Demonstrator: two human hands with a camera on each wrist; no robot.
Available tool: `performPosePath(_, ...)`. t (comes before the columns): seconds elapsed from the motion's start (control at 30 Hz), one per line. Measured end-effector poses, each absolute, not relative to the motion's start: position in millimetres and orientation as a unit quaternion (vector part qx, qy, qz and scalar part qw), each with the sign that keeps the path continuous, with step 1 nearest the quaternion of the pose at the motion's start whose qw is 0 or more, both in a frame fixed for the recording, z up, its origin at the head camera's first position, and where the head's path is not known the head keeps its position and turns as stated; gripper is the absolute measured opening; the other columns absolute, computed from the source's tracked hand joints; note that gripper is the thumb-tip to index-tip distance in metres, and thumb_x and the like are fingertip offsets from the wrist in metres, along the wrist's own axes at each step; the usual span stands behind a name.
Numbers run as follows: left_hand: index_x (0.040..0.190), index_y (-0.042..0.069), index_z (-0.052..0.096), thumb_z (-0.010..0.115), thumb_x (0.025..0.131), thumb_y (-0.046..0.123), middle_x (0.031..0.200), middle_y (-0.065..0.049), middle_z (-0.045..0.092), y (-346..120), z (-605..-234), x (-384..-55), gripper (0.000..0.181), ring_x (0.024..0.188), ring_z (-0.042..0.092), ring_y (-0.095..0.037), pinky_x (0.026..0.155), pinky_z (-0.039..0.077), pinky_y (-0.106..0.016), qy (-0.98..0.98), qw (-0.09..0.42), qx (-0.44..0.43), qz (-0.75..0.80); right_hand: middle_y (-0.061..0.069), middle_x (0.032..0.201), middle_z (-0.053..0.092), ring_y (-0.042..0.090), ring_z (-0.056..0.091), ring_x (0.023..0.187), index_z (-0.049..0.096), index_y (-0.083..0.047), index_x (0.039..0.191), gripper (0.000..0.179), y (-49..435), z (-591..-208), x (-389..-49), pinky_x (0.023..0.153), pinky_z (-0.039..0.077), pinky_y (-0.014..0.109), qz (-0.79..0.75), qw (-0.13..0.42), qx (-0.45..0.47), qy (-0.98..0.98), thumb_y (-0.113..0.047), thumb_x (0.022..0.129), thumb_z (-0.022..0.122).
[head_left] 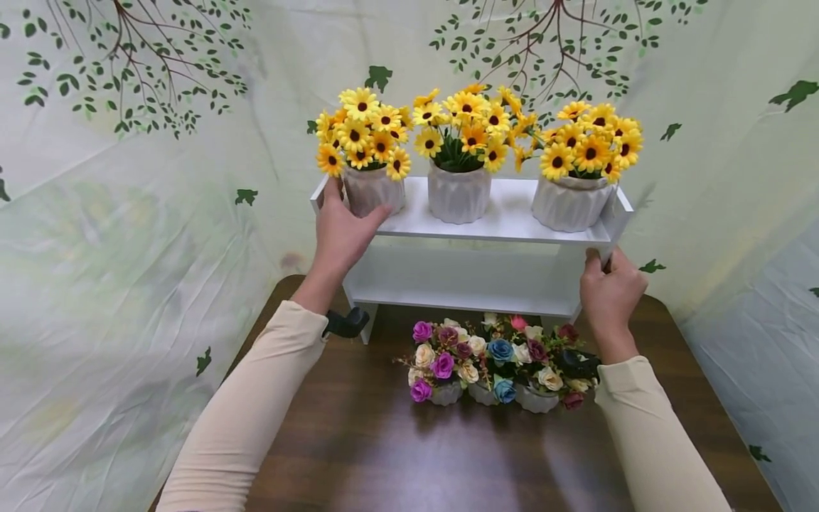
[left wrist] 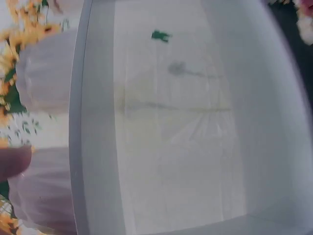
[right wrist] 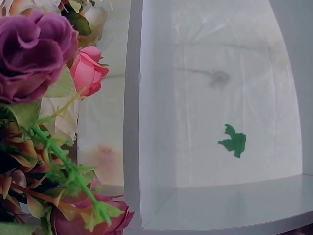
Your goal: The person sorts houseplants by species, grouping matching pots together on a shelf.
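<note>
A white two-tier shelf (head_left: 461,274) stands on the table, with three potted yellow daisy-like flowers on its top board. My left hand (head_left: 345,231) is at the left flower pot (head_left: 374,192), fingers on its left side and thumb across its front. In the left wrist view the thumb (left wrist: 14,161) shows beside that pot. The middle pot (head_left: 459,193) and right pot (head_left: 569,204) stand apart from it. My right hand (head_left: 611,288) grips the shelf's right side panel below the top board; its fingertips are partly hidden. The right wrist view shows the shelf's lower tier (right wrist: 195,208).
Three pots of artificial roses stand close together before the shelf: purple and cream (head_left: 443,366), blue and cream (head_left: 501,352), dark red and cream (head_left: 550,377). They stand on a dark brown wooden table (head_left: 448,462). Leaf-printed cloth (head_left: 160,213) hangs behind and at both sides.
</note>
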State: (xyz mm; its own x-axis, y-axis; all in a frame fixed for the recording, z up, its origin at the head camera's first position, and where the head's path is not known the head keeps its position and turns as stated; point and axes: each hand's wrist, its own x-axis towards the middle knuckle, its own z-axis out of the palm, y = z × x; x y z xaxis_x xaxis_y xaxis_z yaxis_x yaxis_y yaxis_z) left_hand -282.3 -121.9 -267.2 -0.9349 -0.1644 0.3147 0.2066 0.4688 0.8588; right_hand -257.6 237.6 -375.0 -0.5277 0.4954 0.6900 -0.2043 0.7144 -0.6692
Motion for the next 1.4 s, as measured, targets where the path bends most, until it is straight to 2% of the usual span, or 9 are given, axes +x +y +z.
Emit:
performPosePath(0.1, 0.151, 0.007, 0.032, 0.072, 0.088, 0.025, 0.157, -0.013, 0.038, -122.7, -282.3, -265.1, 0.078, 0.147, 0.038, -0.024, 0.12, 0.034, -0.037, -0.818, 0.234, -0.041, -0.524, 0.019, 0.06, 0.058, -0.006, 0.029, 0.053, 0.053, 0.001, 0.063, 0.03, 238.9, -375.4, -256.4, 0.052, 0.022, 0.018, 0.366, 0.48, -0.092, -0.792, -0.007, 0.092, 0.06)
performPosePath(0.23, 0.131, -0.001, 0.053, 0.07, 0.089, 0.011, 0.133, -0.015, 0.06, -126.9, -311.3, -241.6, 0.046, 0.123, 0.06, -0.025, 0.103, 0.052, -0.037, -0.788, 0.304, -0.097, -0.526, 0.019, 0.059, 0.056, -0.006, 0.028, 0.053, 0.051, 0.0, 0.062, 0.031, 240.2, -375.1, -256.1, 0.051, 0.021, 0.018, 0.367, 0.479, -0.089, -0.792, -0.007, 0.092, 0.059)
performPosePath(0.4, 0.107, -0.002, 0.067, 0.067, 0.088, -0.002, 0.102, -0.015, 0.072, -135.9, -365.2, -218.5, 0.019, 0.092, 0.067, -0.023, 0.079, 0.056, -0.024, -0.77, 0.354, -0.172, -0.503, 0.02, 0.062, 0.059, -0.007, 0.029, 0.054, 0.053, 0.001, 0.063, 0.031, 241.2, -374.3, -255.6, 0.052, 0.022, 0.018, 0.37, 0.478, -0.092, -0.791, -0.007, 0.092, 0.06)
performPosePath(0.5, 0.098, 0.002, 0.07, 0.067, 0.088, -0.002, 0.092, -0.011, 0.074, -140.9, -402.6, -205.6, 0.011, 0.081, 0.065, -0.014, 0.073, 0.052, -0.016, -0.783, 0.335, -0.165, -0.498, 0.02, 0.062, 0.06, -0.007, 0.029, 0.054, 0.055, 0.001, 0.065, 0.03, 241.7, -374.0, -255.5, 0.052, 0.023, 0.017, 0.369, 0.476, -0.091, -0.793, -0.009, 0.093, 0.06)
performPosePath(0.7, 0.093, 0.009, 0.071, 0.069, 0.089, 0.004, 0.089, -0.009, 0.075, -140.7, -469.0, -183.4, 0.007, 0.071, 0.063, -0.003, 0.066, 0.054, -0.019, -0.828, 0.2, -0.079, -0.518, 0.019, 0.062, 0.059, -0.008, 0.03, 0.054, 0.055, 0.001, 0.065, 0.03, 242.1, -374.1, -255.5, 0.052, 0.022, 0.016, 0.371, 0.475, -0.089, -0.793, -0.009, 0.093, 0.059)
performPosePath(1.0, 0.098, 0.005, 0.07, 0.067, 0.088, 0.004, 0.089, -0.009, 0.073, -120.7, -540.3, -167.4, 0.01, 0.077, 0.066, -0.01, 0.069, 0.054, -0.02, -0.861, 0.04, -0.037, -0.505, 0.02, 0.064, 0.06, -0.004, 0.032, 0.055, 0.056, 0.003, 0.068, 0.029, 239.9, -372.9, -257.3, 0.053, 0.023, 0.017, 0.37, 0.468, -0.097, -0.797, -0.01, 0.094, 0.059)
performPosePath(1.13, 0.111, 0.002, 0.063, 0.07, 0.085, 0.008, 0.098, -0.013, 0.07, -106.7, -558.7, -165.7, 0.028, 0.085, 0.067, -0.017, 0.071, 0.054, -0.023, -0.87, 0.002, -0.035, -0.491, 0.021, 0.065, 0.062, -0.004, 0.032, 0.056, 0.058, 0.004, 0.071, 0.028, 238.5, -373.0, -258.5, 0.053, 0.024, 0.016, 0.376, 0.465, -0.096, -0.796, -0.011, 0.094, 0.06)
performPosePath(1.23, 0.12, 0.0, 0.056, 0.076, 0.079, 0.014, 0.108, -0.016, 0.066, -93.9, -567.5, -167.7, 0.048, 0.097, 0.066, -0.024, 0.082, 0.055, -0.032, -0.877, 0.003, -0.041, -0.479, 0.02, 0.064, 0.061, -0.006, 0.032, 0.055, 0.058, 0.003, 0.069, 0.028, 238.7, -373.5, -258.5, 0.052, 0.024, 0.016, 0.377, 0.466, -0.096, -0.794, -0.01, 0.094, 0.06)
performPosePath(1.4, 0.134, -0.001, 0.047, 0.082, 0.072, 0.02, 0.126, -0.02, 0.06, -77.9, -572.1, -170.8, 0.074, 0.117, 0.059, -0.034, 0.101, 0.048, -0.052, -0.876, 0.05, -0.065, -0.476, 0.02, 0.064, 0.062, 0.0, 0.034, 0.055, 0.057, 0.003, 0.068, 0.028, 238.8, -373.9, -258.2, 0.052, 0.024, 0.016, 0.37, 0.462, -0.101, -0.8, -0.01, 0.093, 0.061)
